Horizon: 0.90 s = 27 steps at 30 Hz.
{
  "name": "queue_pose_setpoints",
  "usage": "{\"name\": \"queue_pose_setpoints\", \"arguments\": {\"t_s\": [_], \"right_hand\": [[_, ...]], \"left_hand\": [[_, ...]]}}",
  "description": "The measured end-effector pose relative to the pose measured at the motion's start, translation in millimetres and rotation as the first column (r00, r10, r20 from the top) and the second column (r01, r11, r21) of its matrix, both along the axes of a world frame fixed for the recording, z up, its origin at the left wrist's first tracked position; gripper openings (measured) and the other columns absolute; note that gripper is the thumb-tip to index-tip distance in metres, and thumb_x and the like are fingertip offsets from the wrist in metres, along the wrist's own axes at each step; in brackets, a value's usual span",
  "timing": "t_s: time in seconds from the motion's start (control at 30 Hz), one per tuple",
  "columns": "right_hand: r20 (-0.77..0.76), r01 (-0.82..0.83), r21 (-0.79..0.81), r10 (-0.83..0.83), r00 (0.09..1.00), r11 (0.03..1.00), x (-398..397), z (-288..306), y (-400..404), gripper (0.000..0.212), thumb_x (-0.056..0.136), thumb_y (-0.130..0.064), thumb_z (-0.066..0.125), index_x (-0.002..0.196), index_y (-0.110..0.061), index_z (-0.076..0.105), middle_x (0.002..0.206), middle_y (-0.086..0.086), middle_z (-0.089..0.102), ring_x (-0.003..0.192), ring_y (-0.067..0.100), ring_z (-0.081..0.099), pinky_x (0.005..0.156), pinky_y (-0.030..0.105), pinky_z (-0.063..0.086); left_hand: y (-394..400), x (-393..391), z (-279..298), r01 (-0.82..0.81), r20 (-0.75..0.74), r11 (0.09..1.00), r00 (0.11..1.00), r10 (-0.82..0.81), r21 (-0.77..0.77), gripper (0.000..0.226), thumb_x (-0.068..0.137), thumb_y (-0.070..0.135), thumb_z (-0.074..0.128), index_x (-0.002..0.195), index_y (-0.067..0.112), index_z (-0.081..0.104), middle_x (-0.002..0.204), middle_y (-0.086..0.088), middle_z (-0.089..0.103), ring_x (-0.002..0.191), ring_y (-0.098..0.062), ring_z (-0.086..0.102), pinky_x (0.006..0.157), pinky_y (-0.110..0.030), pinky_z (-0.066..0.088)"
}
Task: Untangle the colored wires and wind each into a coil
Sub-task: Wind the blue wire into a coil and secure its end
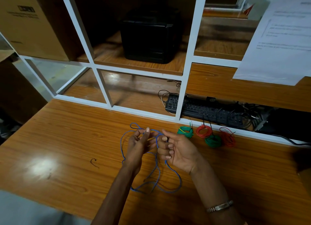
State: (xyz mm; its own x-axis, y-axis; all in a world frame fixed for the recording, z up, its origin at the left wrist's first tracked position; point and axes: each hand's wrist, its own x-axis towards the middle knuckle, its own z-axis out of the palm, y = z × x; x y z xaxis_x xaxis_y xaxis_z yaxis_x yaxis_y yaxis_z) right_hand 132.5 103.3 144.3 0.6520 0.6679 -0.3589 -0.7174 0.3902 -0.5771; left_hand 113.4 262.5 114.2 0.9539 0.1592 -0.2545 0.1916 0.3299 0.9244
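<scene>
Wood-grain table [67, 140] fills the near half of the view, its left edge falling away to a dark gap and floor. Behind it runs a white frame [188, 56] of open shelves, with a cardboard box [30, 22] at the upper left and a black box [149, 37] on the middle shelf.

On the left part of the table lies only a small dark hook-shaped scrap [94, 162], so that side has wide open room.

Near the middle, the left hand [138, 143] is raised just above the table, fingers curled inward and thumb up, pinching the blue wire [158, 174] near its top loop. That wire hangs between both hands and spills in loose loops onto the table toward the person. The right hand [176, 149], palm turned up and inward, has its fingers curled around a strand of the same wire, thumb stretched toward the left hand. The two hands are close together, almost touching. A metal bracelet [220, 206] sits on the right wrist.

Just right of the hands, near the table's back edge, lie four wound coils: a green coil [185, 132], a red coil [204, 131], a second green coil [213, 140] and a second red coil [228, 138], packed close together.

Behind them, under the frame, sits a black keyboard [205, 110] among dark cables. A printed paper sheet [282, 36] hangs at the upper right.
</scene>
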Motion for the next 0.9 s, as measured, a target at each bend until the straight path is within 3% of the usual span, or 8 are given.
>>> {"name": "queue_pose_setpoints", "arguments": {"t_s": [0.17,0.3,0.4,0.47,0.57,0.7,0.8,0.9], "right_hand": [[-0.103,0.19,0.314,-0.166,0.981,0.93,4,4,-11,0.038,0.108,-0.018,0.041,0.128,0.008,0.059,0.06,-0.007,0.029,0.049,0.006,0.02,0.046,0.019,0.03],[-0.157,0.483,0.394,-0.461,0.874,0.782,12,14,-26,0.048,0.103,-0.005,0.034,0.147,0.015,0.034,0.077,-0.006,0.056,0.05,0.005,0.041,0.053,0.016,0.037],[-0.155,0.632,0.384,-0.628,0.762,0.673,21,18,-37,0.048,0.092,0.002,0.044,0.138,0.013,0.045,0.099,0.005,0.073,0.071,0.008,0.068,0.066,0.017,0.056],[-0.083,0.655,0.347,-0.673,0.735,0.671,25,14,-39,0.042,0.087,0.004,0.047,0.128,0.006,0.056,0.117,0.012,0.074,0.105,0.017,0.073,0.093,0.021,0.057],[0.182,0.715,0.137,-0.727,0.662,0.686,30,-1,-31,0.043,0.096,0.012,0.04,0.136,0.004,0.052,0.13,0.008,0.067,0.132,0.014,0.058,0.115,0.026,0.041],[0.548,0.755,-0.302,-0.542,0.637,0.581,27,-18,-26,0.041,0.105,0.008,0.035,0.144,-0.003,0.042,0.149,0.005,0.051,0.134,0.007,0.052,0.098,0.013,0.048],[0.596,0.618,-0.578,-0.242,0.766,0.533,15,-17,-26,0.033,0.103,0.007,0.033,0.133,-0.002,0.043,0.13,0.002,0.057,0.107,0.0,0.056,0.066,0.006,0.05],[0.475,0.396,-0.74,0.005,0.88,0.543,10,-17,-26,0.029,0.1,-0.004,0.043,0.129,-0.003,0.039,0.108,0.003,0.059,0.095,0.009,0.059,0.069,0.022,0.054]], "left_hand": [[-3,0,-1,0.191,-0.17,0.98,0.965,-0.197,-0.049,0.049,0.099,0.058,0.056,0.074,0.016,0.052,0.098,-0.006,0.081,0.096,-0.033,0.077,0.087,-0.041,0.057],[-8,3,-20,0.181,-0.328,0.979,0.934,-0.14,0.098,0.044,0.096,0.063,0.061,0.089,0.019,0.062,0.094,-0.011,0.082,0.085,-0.029,0.078,0.069,-0.03,0.054],[-12,-3,-31,0.123,-0.141,0.968,0.986,-0.093,0.219,0.058,0.084,0.07,0.073,0.077,0.015,0.056,0.073,-0.01,0.067,0.077,-0.024,0.061,0.074,-0.038,0.044],[-20,-3,-27,0.175,0.024,0.934,0.981,-0.192,0.311,0.062,0.088,0.058,0.077,0.065,0.009,0.049,0.069,-0.009,0.055,0.078,-0.018,0.057,0.077,-0.037,0.043],[-35,-5,-13,0.211,0.179,0.844,0.925,-0.336,0.493,0.049,0.097,0.025,0.076,0.06,0.003,0.051,0.097,-0.015,0.079,0.123,-0.005,0.066,0.098,-0.029,0.048],[-39,-10,-3,0.048,0.359,0.631,0.788,-0.5,0.774,0.025,0.098,0.032,0.072,0.076,0.025,0.062,0.153,0.0,0.057,0.146,-0.001,0.045,0.113,-0.021,0.04],[-30,-4,-4,-0.053,0.399,0.517,0.705,-0.586,0.854,0.02,0.099,0.036,0.07,0.088,0.019,0.072,0.161,0.009,0.046,0.15,-0.004,0.04,0.116,-0.024,0.038],[-25,-2,-6,-0.003,0.382,0.533,0.7,-0.604,0.846,0.017,0.096,0.034,0.074,0.099,0.018,0.075,0.162,0.011,0.045,0.151,-0.005,0.037,0.119,-0.027,0.037]]}}
